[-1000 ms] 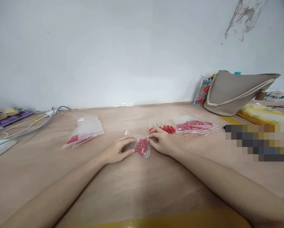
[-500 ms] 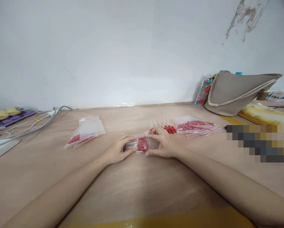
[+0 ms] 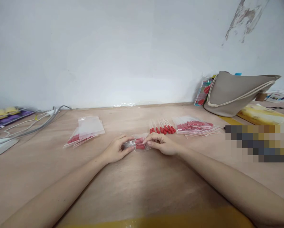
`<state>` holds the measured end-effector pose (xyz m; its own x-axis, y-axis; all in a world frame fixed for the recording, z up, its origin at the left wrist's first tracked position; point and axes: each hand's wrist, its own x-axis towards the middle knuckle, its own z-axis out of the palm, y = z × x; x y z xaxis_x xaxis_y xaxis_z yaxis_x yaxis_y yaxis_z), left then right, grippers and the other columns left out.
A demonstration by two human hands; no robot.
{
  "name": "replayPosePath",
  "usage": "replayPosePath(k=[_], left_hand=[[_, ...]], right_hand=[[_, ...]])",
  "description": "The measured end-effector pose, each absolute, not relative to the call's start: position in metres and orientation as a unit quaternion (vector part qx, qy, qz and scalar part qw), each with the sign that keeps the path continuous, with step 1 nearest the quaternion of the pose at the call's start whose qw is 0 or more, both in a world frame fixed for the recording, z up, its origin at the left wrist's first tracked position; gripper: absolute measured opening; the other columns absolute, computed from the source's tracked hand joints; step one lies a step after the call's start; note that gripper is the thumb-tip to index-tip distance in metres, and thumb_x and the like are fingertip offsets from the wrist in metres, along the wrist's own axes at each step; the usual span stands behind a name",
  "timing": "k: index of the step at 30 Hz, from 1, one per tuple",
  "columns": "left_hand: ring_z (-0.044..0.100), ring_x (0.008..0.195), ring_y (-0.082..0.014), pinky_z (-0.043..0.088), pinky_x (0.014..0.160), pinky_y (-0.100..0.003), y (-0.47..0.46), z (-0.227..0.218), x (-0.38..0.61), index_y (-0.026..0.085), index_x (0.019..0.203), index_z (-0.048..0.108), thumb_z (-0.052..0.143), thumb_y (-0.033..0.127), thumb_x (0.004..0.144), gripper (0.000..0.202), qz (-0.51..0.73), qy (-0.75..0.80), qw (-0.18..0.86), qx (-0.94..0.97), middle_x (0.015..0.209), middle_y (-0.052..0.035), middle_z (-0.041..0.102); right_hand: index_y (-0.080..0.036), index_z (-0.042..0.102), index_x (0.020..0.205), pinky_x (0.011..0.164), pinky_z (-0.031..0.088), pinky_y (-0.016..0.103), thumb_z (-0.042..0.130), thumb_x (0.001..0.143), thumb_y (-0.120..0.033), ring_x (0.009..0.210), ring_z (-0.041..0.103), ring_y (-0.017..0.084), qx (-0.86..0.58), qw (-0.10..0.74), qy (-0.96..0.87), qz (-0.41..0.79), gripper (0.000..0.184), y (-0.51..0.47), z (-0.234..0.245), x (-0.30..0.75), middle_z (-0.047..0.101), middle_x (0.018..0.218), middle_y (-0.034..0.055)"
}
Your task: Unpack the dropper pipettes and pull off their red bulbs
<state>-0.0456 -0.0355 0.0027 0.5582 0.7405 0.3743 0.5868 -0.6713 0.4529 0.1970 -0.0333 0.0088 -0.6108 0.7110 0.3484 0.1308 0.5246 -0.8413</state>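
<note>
Between my hands lies a clear plastic bag (image 3: 140, 144) with several red-bulbed droppers inside, their clear stems pointing left. My left hand (image 3: 117, 149) is curled round the bag's left end, thumb near and fingers on the far side. At the other end, the closed thumb and fingers of my right hand (image 3: 163, 143) pinch the bag's edge. Just beyond that hand, a row of loose droppers (image 3: 165, 129) rests on the table, red bulbs toward me. Filled bags (image 3: 195, 126) are piled to their right.
On the left, blank clear bags (image 3: 91, 126) lie over filled ones (image 3: 73, 139). Grey and white cables (image 3: 47, 122) run along the far left. A grey bag (image 3: 237, 93) stands at the back right, beside a yellow pack (image 3: 258, 114). A wall (image 3: 113, 57) closes off the back.
My right hand's fingers have closed from a spread grip into a pinch at the bag's right end, and the loose droppers show more fully. My left hand stays nearly in place.
</note>
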Motion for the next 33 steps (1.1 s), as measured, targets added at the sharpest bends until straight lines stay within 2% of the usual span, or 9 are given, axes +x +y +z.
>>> replayPosePath(k=[2,6,10,14,20,25,30,33], left_hand=[[0.058,0.086,-0.0173,0.046,0.075,-0.028,-0.034,0.001,-0.047,0.020,0.115,0.054,0.054,0.034,0.082,0.036,0.271,0.380,0.149,0.872,0.099,-0.0065,0.061],[0.057,0.080,-0.0161,0.046,0.070,-0.027,-0.035,0.001,-0.046,0.019,0.111,0.057,0.055,0.034,0.081,0.034,0.276,0.378,0.156,0.870,0.093,-0.0059,0.060],[0.057,0.080,-0.0159,0.046,0.072,-0.027,-0.036,0.002,-0.044,0.018,0.108,0.058,0.055,0.032,0.081,0.030,0.282,0.369,0.167,0.870,0.093,-0.0056,0.061],[0.058,0.080,-0.0156,0.047,0.074,-0.028,-0.036,0.003,-0.045,0.017,0.097,0.059,0.056,0.033,0.081,0.023,0.285,0.379,0.198,0.858,0.089,-0.0040,0.062],[0.058,0.085,-0.0164,0.047,0.079,-0.031,-0.039,0.006,-0.044,0.016,0.091,0.054,0.057,0.031,0.080,0.019,0.294,0.377,0.198,0.856,0.093,-0.0047,0.062],[0.058,0.095,-0.0183,0.048,0.080,-0.031,-0.039,0.005,-0.044,0.016,0.089,0.051,0.057,0.032,0.079,0.020,0.289,0.386,0.261,0.836,0.106,-0.0079,0.060],[0.060,0.086,-0.0160,0.049,0.074,-0.029,-0.038,0.003,-0.047,0.016,0.088,0.051,0.057,0.031,0.079,0.019,0.284,0.388,0.268,0.835,0.103,-0.0069,0.061],[0.059,0.086,-0.0157,0.048,0.074,-0.028,-0.038,0.003,-0.047,0.016,0.088,0.051,0.058,0.031,0.078,0.019,0.287,0.382,0.256,0.841,0.101,-0.0062,0.061]], right_hand=[[-0.018,0.061,0.083,0.077,0.041,0.028,0.051,0.081,-0.028,0.083,0.053,0.014,-0.275,0.363,-0.797,0.397,0.014,-0.032,0.006,0.196,0.058,0.087,0.0027],[-0.017,0.057,0.091,0.064,0.041,0.025,0.056,0.077,-0.027,0.068,0.051,0.012,-0.342,0.361,-0.778,0.383,0.018,-0.035,0.001,0.191,0.057,0.081,0.0009],[-0.018,0.059,0.094,0.073,0.041,0.028,0.069,0.067,-0.031,0.081,0.052,0.015,-0.382,0.337,-0.813,0.283,0.032,-0.040,0.004,0.186,0.057,0.090,0.0023],[-0.017,0.060,0.091,0.075,0.040,0.030,0.071,0.065,-0.030,0.083,0.050,0.016,-0.419,0.286,-0.830,0.232,0.030,-0.042,0.012,0.181,0.052,0.090,0.0040],[-0.017,0.057,0.086,0.069,0.040,0.028,0.071,0.063,-0.027,0.079,0.050,0.015,-0.448,0.291,-0.808,0.249,0.029,-0.037,0.009,0.180,0.052,0.085,0.0015],[-0.019,0.057,0.093,0.067,0.042,0.028,0.073,0.062,-0.026,0.076,0.054,0.015,-0.442,0.322,-0.777,0.311,0.036,-0.032,-0.001,0.180,0.059,0.083,0.0012],[-0.017,0.060,0.085,0.070,0.043,0.029,0.071,0.063,-0.031,0.081,0.055,0.017,-0.441,0.317,-0.784,0.301,0.029,-0.029,-0.005,0.179,0.060,0.087,0.0026],[-0.017,0.060,0.089,0.072,0.043,0.030,0.071,0.063,-0.032,0.083,0.055,0.017,-0.448,0.329,-0.775,0.301,0.032,-0.029,-0.005,0.180,0.061,0.090,0.0038]])
